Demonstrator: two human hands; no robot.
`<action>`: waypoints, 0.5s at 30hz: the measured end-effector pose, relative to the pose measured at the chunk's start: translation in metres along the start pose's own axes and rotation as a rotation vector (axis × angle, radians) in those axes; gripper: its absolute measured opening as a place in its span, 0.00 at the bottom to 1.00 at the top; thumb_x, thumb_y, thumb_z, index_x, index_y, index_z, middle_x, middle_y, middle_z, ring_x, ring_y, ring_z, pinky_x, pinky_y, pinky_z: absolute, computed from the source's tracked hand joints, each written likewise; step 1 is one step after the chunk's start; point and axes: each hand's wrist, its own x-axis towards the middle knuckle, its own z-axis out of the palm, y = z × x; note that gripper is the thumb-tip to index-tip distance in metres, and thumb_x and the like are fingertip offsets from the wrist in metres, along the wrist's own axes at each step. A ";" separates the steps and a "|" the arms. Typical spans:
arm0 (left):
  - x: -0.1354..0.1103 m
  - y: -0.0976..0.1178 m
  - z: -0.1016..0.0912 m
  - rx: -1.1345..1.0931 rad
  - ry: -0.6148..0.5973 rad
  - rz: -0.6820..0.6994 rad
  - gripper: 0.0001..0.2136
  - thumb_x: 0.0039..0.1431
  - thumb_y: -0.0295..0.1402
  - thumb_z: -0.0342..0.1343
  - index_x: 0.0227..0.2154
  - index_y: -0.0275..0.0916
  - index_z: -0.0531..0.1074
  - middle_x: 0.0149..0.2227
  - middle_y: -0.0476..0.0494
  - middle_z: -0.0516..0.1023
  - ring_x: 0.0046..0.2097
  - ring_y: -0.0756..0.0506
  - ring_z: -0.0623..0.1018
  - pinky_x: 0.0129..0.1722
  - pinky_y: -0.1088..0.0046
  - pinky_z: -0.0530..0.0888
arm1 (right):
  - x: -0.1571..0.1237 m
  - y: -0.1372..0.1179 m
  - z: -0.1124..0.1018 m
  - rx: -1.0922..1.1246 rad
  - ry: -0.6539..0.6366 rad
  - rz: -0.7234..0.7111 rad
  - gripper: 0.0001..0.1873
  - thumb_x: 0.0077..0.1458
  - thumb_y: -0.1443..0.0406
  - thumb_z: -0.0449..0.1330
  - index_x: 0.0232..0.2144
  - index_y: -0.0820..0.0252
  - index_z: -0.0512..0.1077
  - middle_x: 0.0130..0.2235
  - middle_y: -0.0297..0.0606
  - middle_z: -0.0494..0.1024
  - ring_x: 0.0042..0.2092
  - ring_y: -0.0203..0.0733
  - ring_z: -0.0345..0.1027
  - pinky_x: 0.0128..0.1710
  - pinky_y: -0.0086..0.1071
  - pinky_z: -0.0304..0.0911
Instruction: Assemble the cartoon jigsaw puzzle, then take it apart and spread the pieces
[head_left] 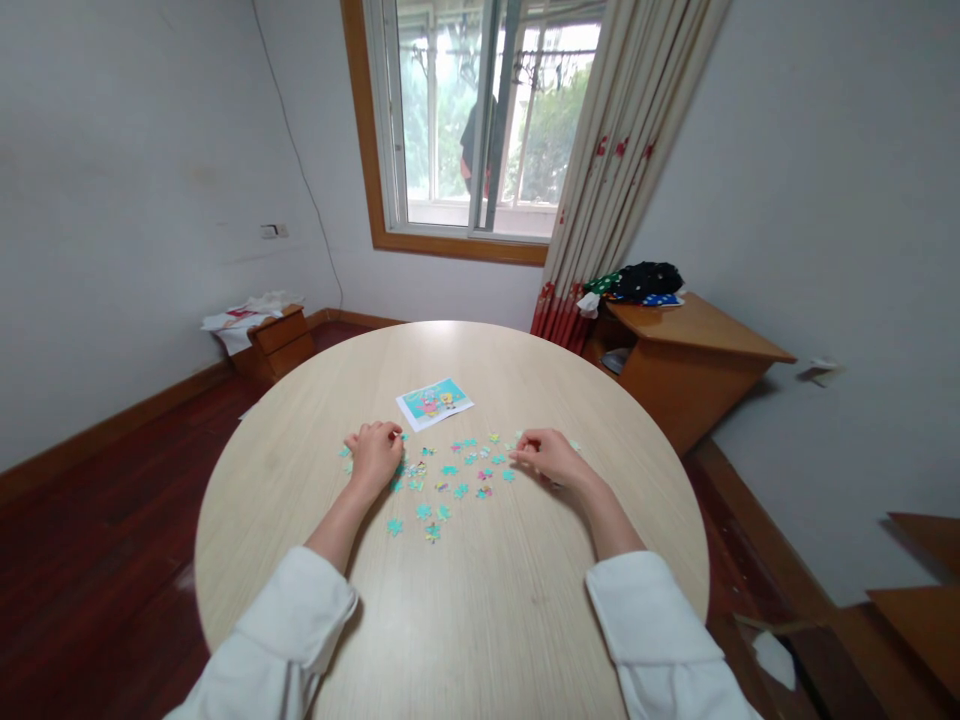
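Note:
Several small turquoise jigsaw pieces [461,470] lie scattered on a round pale wooden table [450,610]. My left hand [374,455] rests at the left edge of the scatter, fingers curled into a loose fist over some pieces. My right hand [550,457] lies at the right edge, its fingertips pinched together on a piece too small to make out. A printed reference picture [434,403] lies flat on the table just beyond the pieces. Both arms wear white sleeves.
A wooden desk [694,350] with dark clothes on it stands at the right by a patterned curtain [622,170]. A small wooden cabinet [279,340] sits by the left wall. A window [480,120] is straight ahead. The floor is dark red wood.

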 end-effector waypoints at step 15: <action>-0.001 0.001 -0.003 -0.022 -0.001 0.000 0.10 0.54 0.29 0.47 0.31 0.40 0.74 0.33 0.42 0.78 0.42 0.39 0.72 0.41 0.61 0.57 | 0.001 0.044 -0.031 -0.343 0.256 0.345 0.13 0.42 0.56 0.63 0.29 0.57 0.76 0.31 0.34 0.79 0.36 0.42 0.70 0.39 0.34 0.53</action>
